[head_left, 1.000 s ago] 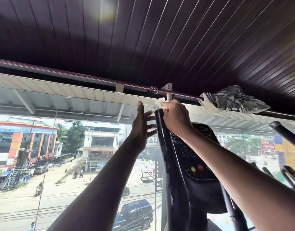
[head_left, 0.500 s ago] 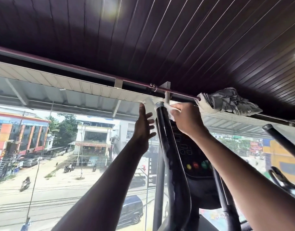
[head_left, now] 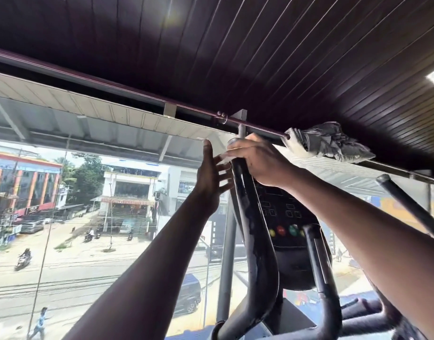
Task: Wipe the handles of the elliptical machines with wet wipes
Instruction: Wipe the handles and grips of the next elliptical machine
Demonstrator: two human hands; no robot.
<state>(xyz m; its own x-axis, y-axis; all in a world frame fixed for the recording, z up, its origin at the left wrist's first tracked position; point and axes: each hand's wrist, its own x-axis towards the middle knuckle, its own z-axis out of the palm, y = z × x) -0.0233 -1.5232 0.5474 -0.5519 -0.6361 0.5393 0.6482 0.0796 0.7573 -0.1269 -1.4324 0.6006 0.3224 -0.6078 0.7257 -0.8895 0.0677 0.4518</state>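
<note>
The elliptical's left handle [head_left: 254, 231], a tall black curved bar, rises through the middle of the head view to a grey end cap. My right hand [head_left: 258, 161] grips its top, with a white wet wipe [head_left: 224, 155] pressed between fingers and bar; only an edge of the wipe shows. My left hand [head_left: 211, 176] is raised just left of the handle, fingers spread and straight, fingertips close to the bar, holding nothing. The machine's right handle [head_left: 412, 206] slants up at the far right.
The black console [head_left: 284, 212] with coloured buttons sits behind the handle. A glass wall in front looks onto a street. A curtain rod [head_left: 137, 93] runs under the dark ceiling, with a bunched grey cloth [head_left: 328, 141] on it right of my hand.
My right hand shifted off the handle's right side and back onto its top with the wipe. My left hand stayed open beside the bar. The camera tilted slightly.
</note>
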